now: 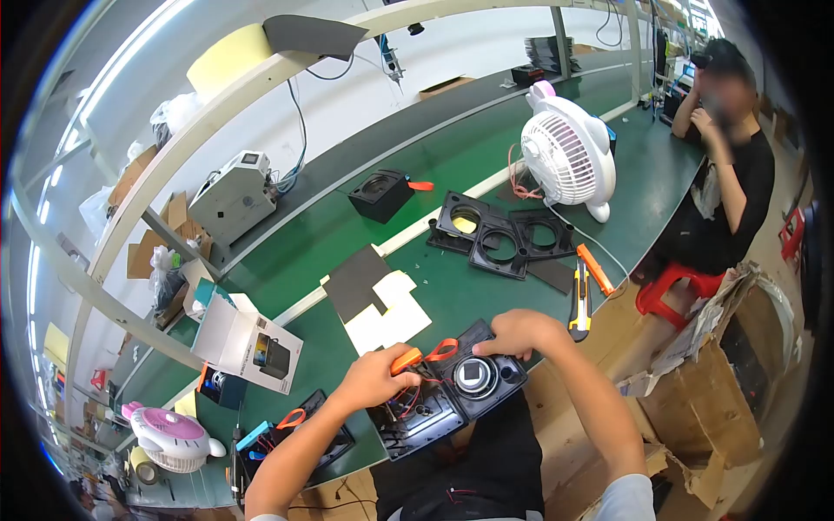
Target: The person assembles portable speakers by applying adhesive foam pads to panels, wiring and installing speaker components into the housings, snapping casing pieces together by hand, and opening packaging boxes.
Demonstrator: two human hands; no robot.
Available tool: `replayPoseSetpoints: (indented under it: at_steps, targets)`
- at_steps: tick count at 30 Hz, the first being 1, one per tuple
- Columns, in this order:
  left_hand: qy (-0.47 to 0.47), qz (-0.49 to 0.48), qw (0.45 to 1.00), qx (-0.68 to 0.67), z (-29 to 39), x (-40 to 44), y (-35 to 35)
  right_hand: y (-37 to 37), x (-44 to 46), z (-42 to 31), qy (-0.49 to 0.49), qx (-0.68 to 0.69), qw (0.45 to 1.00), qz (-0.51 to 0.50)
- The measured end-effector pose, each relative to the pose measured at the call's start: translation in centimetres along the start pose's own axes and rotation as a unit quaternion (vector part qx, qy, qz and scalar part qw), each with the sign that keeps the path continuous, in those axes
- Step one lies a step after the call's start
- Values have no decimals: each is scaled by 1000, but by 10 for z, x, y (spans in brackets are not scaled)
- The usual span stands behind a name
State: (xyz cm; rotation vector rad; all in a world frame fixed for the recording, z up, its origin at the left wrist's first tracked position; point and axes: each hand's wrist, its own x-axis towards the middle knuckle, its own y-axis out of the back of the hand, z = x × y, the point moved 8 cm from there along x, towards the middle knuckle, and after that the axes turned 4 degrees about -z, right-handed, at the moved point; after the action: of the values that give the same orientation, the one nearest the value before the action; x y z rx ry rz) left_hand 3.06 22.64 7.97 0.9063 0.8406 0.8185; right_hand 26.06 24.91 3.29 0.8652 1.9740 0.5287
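My left hand point(372, 379) is closed around a small orange block-like piece point(406, 360) above an opened black speaker housing point(421, 427) with wires inside. Beside the housing lies the black speaker panel point(501, 379), with a round silver driver point(476, 377) facing up. My right hand point(526, 333) grips this panel at its upper edge, fingers curled over it. An orange-red ribbon loop point(443, 350) stands between my hands. The housing and panel sit at the table's near edge, over my lap.
Black speaker frames point(499, 246), a yellow utility knife point(580, 300) and a white fan point(565, 152) stand ahead to the right. Paper sheets point(395, 317) lie ahead; a white box point(261, 347) and a pink-white fan point(169, 438) are left. A person point(730, 165) sits at right near torn cardboard point(721, 391).
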Motion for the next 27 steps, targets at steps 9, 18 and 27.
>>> replayPoseSetpoints:
  at_steps: [9,18,27]
  targets:
    - [53,4,994,-99,-4,6,-1,-58,-17,-5,195,646,734,-75]
    - [-8,-54,969,-242,-16,26,-18,-53,-51,-20,336,721,604,-58]
    - [-39,-36,981,-189,-5,25,-7,-57,-80,-10,291,691,661,40]
